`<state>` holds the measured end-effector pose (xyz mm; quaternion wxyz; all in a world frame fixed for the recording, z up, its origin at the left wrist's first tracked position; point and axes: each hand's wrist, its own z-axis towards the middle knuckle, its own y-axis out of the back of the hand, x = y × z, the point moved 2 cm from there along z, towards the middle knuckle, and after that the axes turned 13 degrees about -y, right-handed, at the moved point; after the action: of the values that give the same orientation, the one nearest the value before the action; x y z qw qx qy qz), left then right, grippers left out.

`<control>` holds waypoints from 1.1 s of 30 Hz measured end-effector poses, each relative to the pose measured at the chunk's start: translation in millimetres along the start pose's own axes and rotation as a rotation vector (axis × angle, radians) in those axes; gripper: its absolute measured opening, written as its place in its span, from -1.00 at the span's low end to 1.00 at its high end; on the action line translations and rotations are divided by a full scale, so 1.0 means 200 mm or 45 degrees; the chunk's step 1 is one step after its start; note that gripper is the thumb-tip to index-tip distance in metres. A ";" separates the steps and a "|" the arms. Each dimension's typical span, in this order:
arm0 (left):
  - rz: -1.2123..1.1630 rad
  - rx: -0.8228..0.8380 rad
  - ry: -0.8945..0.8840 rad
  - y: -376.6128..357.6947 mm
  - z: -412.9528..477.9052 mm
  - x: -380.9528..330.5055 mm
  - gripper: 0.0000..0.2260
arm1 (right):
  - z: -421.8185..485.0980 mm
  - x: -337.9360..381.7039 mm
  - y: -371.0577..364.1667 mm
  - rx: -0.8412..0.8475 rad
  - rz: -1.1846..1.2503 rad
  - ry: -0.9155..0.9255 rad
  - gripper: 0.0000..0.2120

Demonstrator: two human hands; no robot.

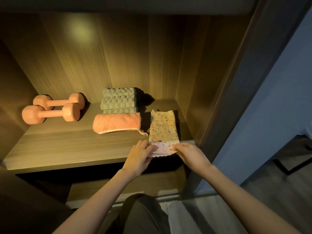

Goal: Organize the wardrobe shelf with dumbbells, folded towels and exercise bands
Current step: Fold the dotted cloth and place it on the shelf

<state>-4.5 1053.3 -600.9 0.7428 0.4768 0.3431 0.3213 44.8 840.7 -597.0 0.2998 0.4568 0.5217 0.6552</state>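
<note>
A person stands at a dimly lit wooden wardrobe shelf [67, 146], both arms reaching forward.

A speckled towel [163, 127] lies on the right part of the shelf, close to the wardrobe's side wall [194, 81]. It lies straight ahead of the hands. Its long axis runs from the front edge of the shelf toward the back, away from the person. The near end hangs slightly over the front edge, and that is where both hands meet it.

The left hand [140, 156] grips the near left corner with curled fingers. The right hand [187, 154] pinches the near right corner between thumb and fingers. Both hands are equally near, one on each side of the short edge. The likely next move is a fold away from the person, along the long axis.

The towel is pale yellow with small orange, pink and dark flecks. It is a thin, limp strip with a scalloped edge, paler at the near end. It is not yet folded small.

To its left, just beside it, lies an orange towel [117, 123], folded. A green towel [118, 100], also folded, sits behind that. Two orange dumbbells [50, 114] lie side by side at the far left, well apart. No exercise bands are in view.
</note>
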 end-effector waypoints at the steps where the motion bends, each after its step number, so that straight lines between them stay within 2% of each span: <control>1: -0.003 -0.013 0.022 0.00 0.01 0.01 -0.68 | 0.01 0.00 0.01 0.000 0.018 -0.010 -0.78; 6: -0.167 -0.084 0.113 0.02 0.05 0.04 -0.80 | 0.04 -0.03 0.06 0.060 0.369 -0.162 -0.85; 11: -0.547 -0.339 0.550 0.03 0.08 0.08 -0.74 | 0.07 -0.03 0.07 0.013 0.529 -0.293 -0.82; 18: -0.448 -0.257 0.651 -0.03 0.14 0.11 -0.66 | 0.09 -0.02 0.03 -0.143 0.610 -0.479 -0.76; 22: -0.348 -0.218 0.676 -0.03 0.17 0.12 -0.73 | 0.11 -0.01 0.03 -0.266 0.547 -0.528 -0.76; 28: -0.200 -0.169 0.736 -0.03 0.19 0.11 -0.79 | 0.09 0.00 -0.01 -0.343 0.395 -0.431 -0.68; 30: -0.097 -0.250 0.646 -0.03 0.17 0.10 -0.80 | 0.07 0.02 0.00 -0.411 0.221 -0.287 -0.66; 33: 0.135 -0.262 0.339 -0.03 0.15 0.06 -0.78 | 0.05 0.02 -0.01 -0.406 0.013 0.003 -0.57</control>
<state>27.5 1046.0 -599.2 0.7177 0.3689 0.3779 0.4539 51.3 849.4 -597.4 0.3645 0.4052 0.4091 0.7318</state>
